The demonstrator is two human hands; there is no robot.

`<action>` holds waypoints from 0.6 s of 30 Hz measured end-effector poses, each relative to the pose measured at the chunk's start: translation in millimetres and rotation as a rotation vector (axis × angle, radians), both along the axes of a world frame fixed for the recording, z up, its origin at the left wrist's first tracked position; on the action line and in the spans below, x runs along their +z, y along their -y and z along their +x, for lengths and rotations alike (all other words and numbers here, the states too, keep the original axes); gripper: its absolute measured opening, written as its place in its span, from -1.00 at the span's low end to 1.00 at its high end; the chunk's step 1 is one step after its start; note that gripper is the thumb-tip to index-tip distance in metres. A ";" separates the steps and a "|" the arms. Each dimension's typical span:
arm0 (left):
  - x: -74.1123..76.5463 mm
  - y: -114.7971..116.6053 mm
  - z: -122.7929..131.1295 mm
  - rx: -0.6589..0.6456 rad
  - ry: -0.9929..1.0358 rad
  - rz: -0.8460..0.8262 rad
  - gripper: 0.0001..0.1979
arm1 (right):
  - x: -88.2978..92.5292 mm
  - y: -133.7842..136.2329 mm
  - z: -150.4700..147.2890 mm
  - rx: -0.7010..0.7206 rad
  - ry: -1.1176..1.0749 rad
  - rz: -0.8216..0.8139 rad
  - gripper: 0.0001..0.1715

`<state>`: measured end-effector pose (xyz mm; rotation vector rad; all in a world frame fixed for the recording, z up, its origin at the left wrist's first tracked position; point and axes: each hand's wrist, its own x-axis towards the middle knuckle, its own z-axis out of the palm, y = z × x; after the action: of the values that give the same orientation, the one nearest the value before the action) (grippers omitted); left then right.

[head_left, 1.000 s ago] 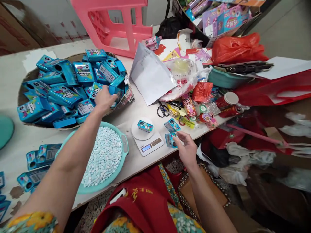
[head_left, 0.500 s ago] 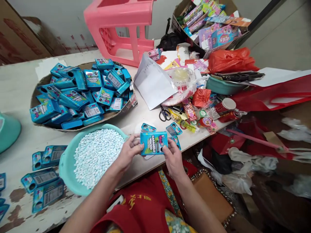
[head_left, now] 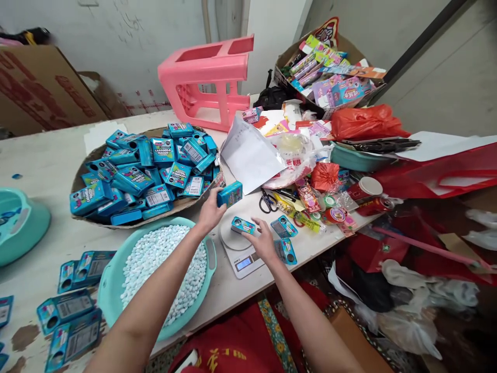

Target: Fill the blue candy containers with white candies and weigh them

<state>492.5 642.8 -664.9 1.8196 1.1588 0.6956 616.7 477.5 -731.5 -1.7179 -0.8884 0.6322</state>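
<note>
My left hand (head_left: pixel 212 210) grips a blue candy box (head_left: pixel 232 194), raised beside the rim of the cardboard tray. Another candy box (head_left: pixel 243 225) rests on the round plate of a kitchen scale (head_left: pixel 234 239), whose display is lit. My right hand (head_left: pixel 263 239) is at this box's right end, thumb and fingers apart around it; whether they touch it is hard to tell. To the right of the scale lie two more blue boxes (head_left: pixel 284 226) on the table. Left of the scale stands a turquoise basin (head_left: pixel 213 259) holding pale blue and white candies (head_left: pixel 161 264).
A cardboard tray (head_left: pixel 91 154) heaped with blue boxes stands behind the basin. Several boxes (head_left: pixel 73 324) lie at the left, near another turquoise basin (head_left: pixel 29 235). Scissors (head_left: pixel 268 201), a paper sheet (head_left: pixel 250 155) and a pink stool (head_left: pixel 209 59) sit farther back.
Both hands held one box over the scale; my left hand has carried it up and left. My right hand has let go and shifted to the box on the scale. The view has tilted upward.
</note>
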 end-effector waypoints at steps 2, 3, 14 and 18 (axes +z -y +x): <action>-21.3 -11.8 23.3 -0.059 -0.138 0.078 -0.51 | -6.9 -4.9 0.3 0.045 -0.057 0.014 -0.51; -30.5 -18.2 31.1 -0.054 -0.185 0.069 -0.52 | -10.0 -5.8 0.0 0.053 -0.097 0.023 -0.52; 18.9 33.1 -42.3 0.251 0.449 -0.500 -0.55 | 86.8 -10.6 -21.5 0.157 0.139 0.179 -0.65; 47.9 77.6 -82.3 0.387 0.901 -0.741 -0.45 | 126.9 -15.6 -62.1 0.385 0.316 0.167 -0.64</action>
<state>410.3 565.1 -617.0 0.5371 0.9370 0.9863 554.6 493.1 -604.6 -1.5294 -1.4766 0.5233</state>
